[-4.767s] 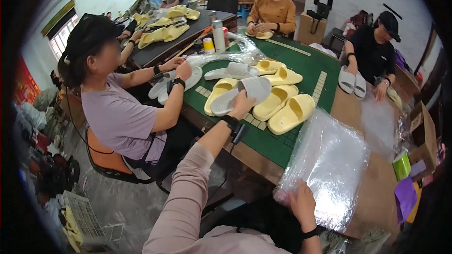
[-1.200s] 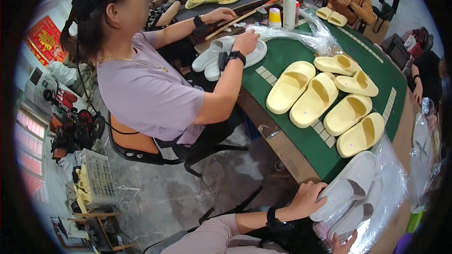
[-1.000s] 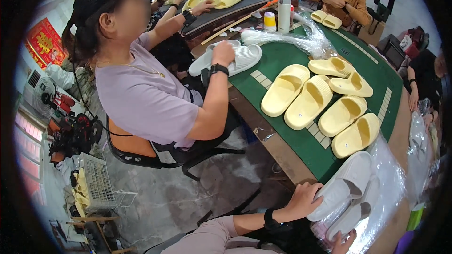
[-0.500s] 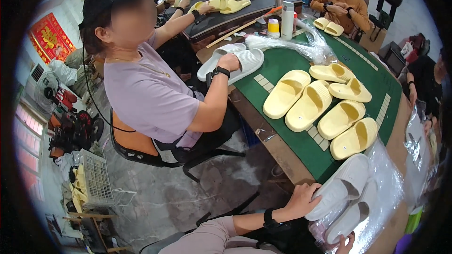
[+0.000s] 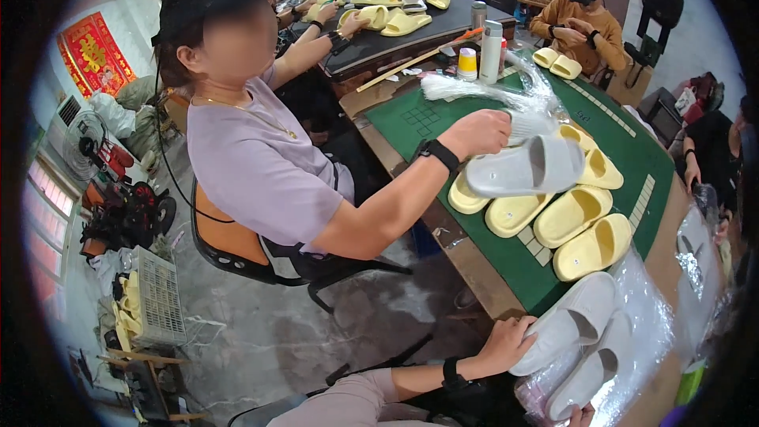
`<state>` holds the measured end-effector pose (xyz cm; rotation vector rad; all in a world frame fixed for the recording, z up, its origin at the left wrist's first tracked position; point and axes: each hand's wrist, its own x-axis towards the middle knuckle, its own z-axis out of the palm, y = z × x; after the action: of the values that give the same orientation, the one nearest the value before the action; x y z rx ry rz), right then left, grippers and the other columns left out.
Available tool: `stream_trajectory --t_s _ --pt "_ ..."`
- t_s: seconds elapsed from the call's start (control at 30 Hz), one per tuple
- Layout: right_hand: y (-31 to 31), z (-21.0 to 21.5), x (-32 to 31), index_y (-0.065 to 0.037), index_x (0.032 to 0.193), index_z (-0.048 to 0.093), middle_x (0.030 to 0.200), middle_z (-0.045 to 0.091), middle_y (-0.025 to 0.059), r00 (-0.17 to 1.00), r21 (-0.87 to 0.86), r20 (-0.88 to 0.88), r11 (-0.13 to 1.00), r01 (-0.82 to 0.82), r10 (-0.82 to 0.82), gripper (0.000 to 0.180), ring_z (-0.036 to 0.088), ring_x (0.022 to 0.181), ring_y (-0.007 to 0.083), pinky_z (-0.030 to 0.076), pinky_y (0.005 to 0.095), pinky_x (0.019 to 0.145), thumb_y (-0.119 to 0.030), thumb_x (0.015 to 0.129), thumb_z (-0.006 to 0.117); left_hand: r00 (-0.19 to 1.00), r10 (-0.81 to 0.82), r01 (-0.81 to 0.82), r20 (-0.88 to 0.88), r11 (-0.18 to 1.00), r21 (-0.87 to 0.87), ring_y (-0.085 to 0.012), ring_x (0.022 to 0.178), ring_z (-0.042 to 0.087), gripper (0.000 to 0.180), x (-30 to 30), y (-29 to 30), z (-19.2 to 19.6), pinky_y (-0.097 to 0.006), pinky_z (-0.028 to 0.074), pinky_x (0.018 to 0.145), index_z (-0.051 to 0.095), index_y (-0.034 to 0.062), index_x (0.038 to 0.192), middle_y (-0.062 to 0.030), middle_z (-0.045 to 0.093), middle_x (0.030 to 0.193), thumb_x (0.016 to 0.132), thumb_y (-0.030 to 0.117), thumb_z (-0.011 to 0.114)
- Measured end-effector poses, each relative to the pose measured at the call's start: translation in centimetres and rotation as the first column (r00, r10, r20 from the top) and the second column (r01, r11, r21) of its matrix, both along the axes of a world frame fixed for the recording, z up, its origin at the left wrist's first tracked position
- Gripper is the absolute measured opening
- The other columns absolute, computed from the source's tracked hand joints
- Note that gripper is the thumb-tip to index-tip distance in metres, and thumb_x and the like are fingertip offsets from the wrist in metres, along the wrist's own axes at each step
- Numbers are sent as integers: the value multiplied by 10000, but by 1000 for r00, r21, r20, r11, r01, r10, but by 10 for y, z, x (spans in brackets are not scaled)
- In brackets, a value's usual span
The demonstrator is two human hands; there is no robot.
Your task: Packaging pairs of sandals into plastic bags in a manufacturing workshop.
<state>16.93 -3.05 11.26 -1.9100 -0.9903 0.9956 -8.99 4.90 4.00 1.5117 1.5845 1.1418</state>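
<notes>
My left hand (image 5: 506, 344) is closed on the outer edge of a pale grey slide slipper (image 5: 569, 323), fingers over its side. Its mate, another pale grey slide slipper (image 5: 591, 372), lies right beside it. At the lower rim of the picture, my right hand (image 5: 581, 415) has its fingertips at the heel end of that second slipper; the rest of this hand is cut off. Under both slippers is a clear plastic bag (image 5: 652, 332), spread shiny over the table edge.
Several yellow slippers (image 5: 594, 247) stand on the green tabletop (image 5: 411, 116). Over them, a co-worker at the left holds a pair of grey slippers (image 5: 526, 166). A white bottle (image 5: 490, 51) and clear plastic film (image 5: 466, 88) lie farther back. Other people sit around the tables.
The co-worker's hand has carried the grey slippers from the table's left edge rightward over the yellow ones. My own hands stay nearly still on the pale grey pair.
</notes>
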Motion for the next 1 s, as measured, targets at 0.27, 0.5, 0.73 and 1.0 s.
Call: stream_trajectory --t_s 0.27,0.5,0.73,1.0 --pt "-4 -17 13 52 1153 492 1044 547 134 1000 109 -15 994 -5 7 333 489 953 227 401 340 879 -183 924 553 999 -14 10 -45 997 -80 -346 896 531 383 -1 1 4 -434 377 814 529 83 1227 -173 579 920 917 302 576" --pt "-6 -12 13 25 1211 471 1101 544 137 990 75 -129 995 65 -55 378 502 1017 235 407 345 892 -218 934 554 976 -46 76 213 988 -134 -299 803 621 417 0 0 18 -398 479 741 538 28 1242 -198 633 940 911 276 595" --pt "1 -24 32 56 1280 455 1154 547 131 934 112 -325 974 195 -150 454 508 1083 264 390 378 949 -215 928 548 808 -64 220 586 955 -200 -139 972 574 416 14 -13 28 -301 463 859 477 10 1309 -96 620 1094 957 218 558" --pt "-2 -20 46 93 1349 401 1344 469 235 750 42 -580 908 418 -318 568 447 1248 309 356 384 1065 -258 943 589 576 -225 385 786 923 -17 -161 1144 469 472 63 -24 27 -298 386 966 348 16 1368 -106 506 1226 998 271 491"
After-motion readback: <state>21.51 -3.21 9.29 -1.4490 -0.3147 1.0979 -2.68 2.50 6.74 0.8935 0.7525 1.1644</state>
